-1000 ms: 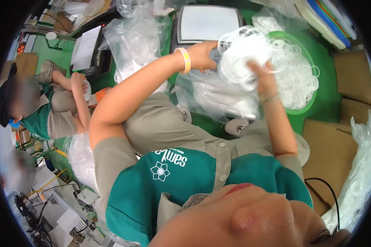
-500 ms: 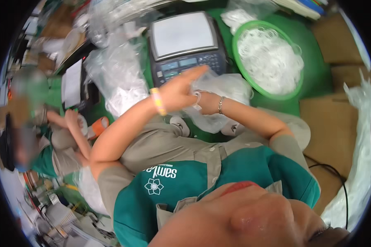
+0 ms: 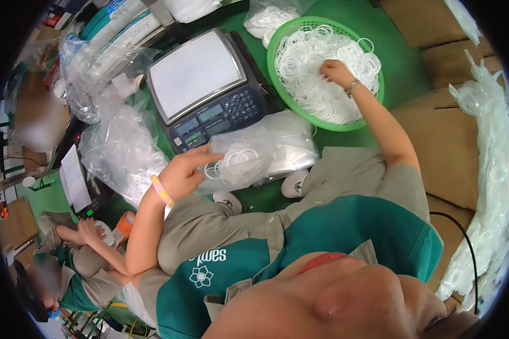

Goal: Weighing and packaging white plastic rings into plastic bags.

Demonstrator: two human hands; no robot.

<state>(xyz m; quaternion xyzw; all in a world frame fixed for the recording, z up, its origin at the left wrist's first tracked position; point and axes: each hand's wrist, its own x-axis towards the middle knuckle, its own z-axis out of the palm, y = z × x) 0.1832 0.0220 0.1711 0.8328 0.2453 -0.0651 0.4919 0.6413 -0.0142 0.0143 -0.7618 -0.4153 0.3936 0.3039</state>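
My right hand reaches into the green basket, fingers curled down among a heap of thin white rings; its grip closes on some of them, partly hidden. My left hand is at the left end of a clear plastic bag. Its index finger stretches over the bag, with the thumb apart. Several white rings show through the plastic. Behind the bag stands a dark digital scale with a bare white pan.
Another clear bag of white rings lies behind the basket. A large crumpled bag sits left of the scale. Cardboard boxes and plastic sheeting line the right side. A co-worker sits at the left.
My right hand has left the plastic bag and moved right into the basket. My left hand has shifted left and down. The whole view has turned slightly.
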